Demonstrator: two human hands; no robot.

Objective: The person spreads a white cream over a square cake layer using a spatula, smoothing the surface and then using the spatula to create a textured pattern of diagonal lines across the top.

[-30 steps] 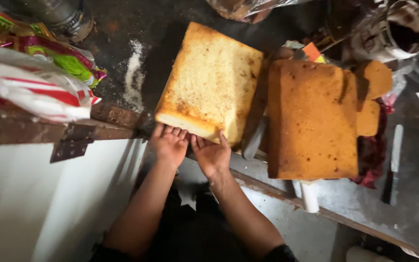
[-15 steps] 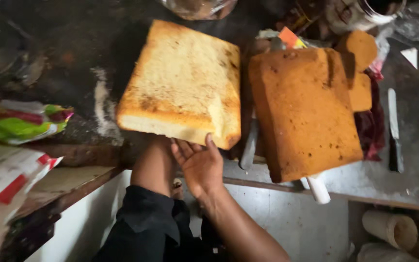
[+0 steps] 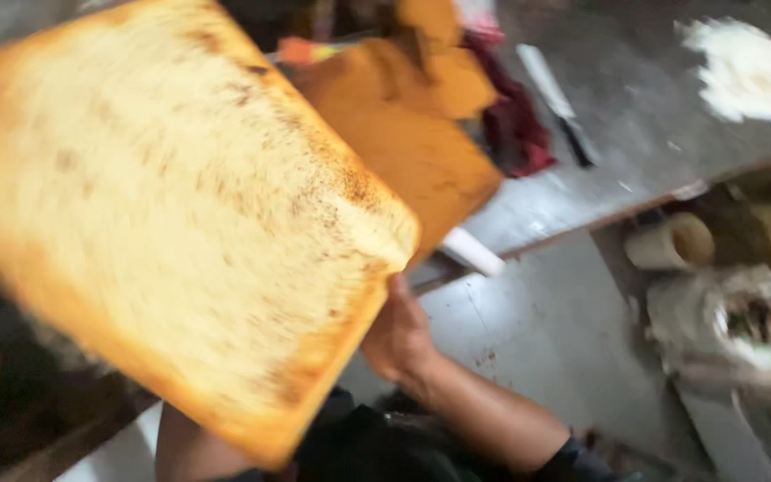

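**Above the worktop's near edge: a pale cake slab up on the hands**

Above the near edge of the grey worktop (image 3: 582, 192), the big pale sponge slab (image 3: 171, 223) fills the left half of the view, lifted and tilted, blurred with motion. Its long axis runs from upper left down to lower right, and the lower right corner hangs out past the worktop's edge, towards the person.

Right under that low edge sits the right hand (image 3: 396, 339), palm up against the slab's underside and side, fingers spread wide and pressed flat rather than curled round anything. It props the slab; it does not pinch it. So the slab lies up and to the left of this hand, with most of its bulk reaching away from it.

The left hand is hidden behind the slab; only a forearm shows at the bottom edge, so I cannot tell how it grips. The right hand is the one plainly at the slab.

Beyond the slab's far right corner, a darker orange-brown cake slab (image 3: 412, 143) lies on the worktop, just beside a dark red cloth (image 3: 515, 134). A knife (image 3: 557, 103) rests past that, and a white floury patch (image 3: 747, 71) sits further right. Below the worktop's edge, a pale cup-like roll (image 3: 671, 243) stands near some clutter.
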